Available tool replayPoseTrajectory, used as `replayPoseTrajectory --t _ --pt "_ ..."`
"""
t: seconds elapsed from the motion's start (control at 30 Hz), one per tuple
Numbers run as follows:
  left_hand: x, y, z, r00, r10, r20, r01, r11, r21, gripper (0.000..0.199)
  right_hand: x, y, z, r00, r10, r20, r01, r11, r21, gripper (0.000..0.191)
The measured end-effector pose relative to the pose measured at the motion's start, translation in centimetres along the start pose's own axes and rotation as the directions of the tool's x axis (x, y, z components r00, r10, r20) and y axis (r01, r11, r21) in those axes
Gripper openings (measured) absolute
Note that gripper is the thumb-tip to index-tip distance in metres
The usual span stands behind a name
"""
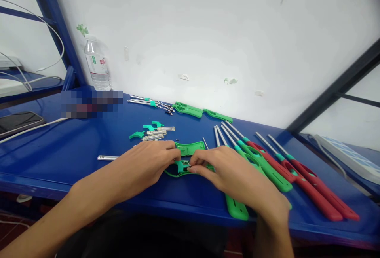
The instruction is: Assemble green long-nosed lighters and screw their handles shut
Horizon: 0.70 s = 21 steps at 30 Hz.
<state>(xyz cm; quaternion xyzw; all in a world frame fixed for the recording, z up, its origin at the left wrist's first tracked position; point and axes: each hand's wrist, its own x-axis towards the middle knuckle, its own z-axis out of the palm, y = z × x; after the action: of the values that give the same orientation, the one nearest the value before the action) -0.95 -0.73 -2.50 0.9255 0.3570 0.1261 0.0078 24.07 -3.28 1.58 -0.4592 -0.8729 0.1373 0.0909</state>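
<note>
My left hand [154, 159] is closed on an opened long-reach lighter, its fingertips at the teal trigger [179, 166] in the lower green half shell [178, 175]. A silver metal tube [107, 158] sticks out to the left beyond my left forearm. Thumb and forefinger of my right hand [213, 167] pinch together over the same shell, at the end of a thin pale wire [186, 164]. Just behind both hands lies the other green half shell [191, 148], inner side up. My fingers hide much of the lighter's inside.
Several teal triggers with transparent fuel tanks [154, 133] lie behind my left hand. Metal tubes with wires [148, 101] and green shells [188, 109] lie along the wall. Red and green lighters [314, 190] spread to the right. A water bottle [97, 66] stands at back left.
</note>
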Motion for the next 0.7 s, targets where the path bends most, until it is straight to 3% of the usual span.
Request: replayPoseTrajectory --t 0.7 --pt "-0.3 -0.87 0.48 0.999 -0.024 0.044 0.027 0.997 -0.072 0.037 0.2 -0.12 0.27 0.999 0.033 0.006 -0.033 0.999 0.008 0.011"
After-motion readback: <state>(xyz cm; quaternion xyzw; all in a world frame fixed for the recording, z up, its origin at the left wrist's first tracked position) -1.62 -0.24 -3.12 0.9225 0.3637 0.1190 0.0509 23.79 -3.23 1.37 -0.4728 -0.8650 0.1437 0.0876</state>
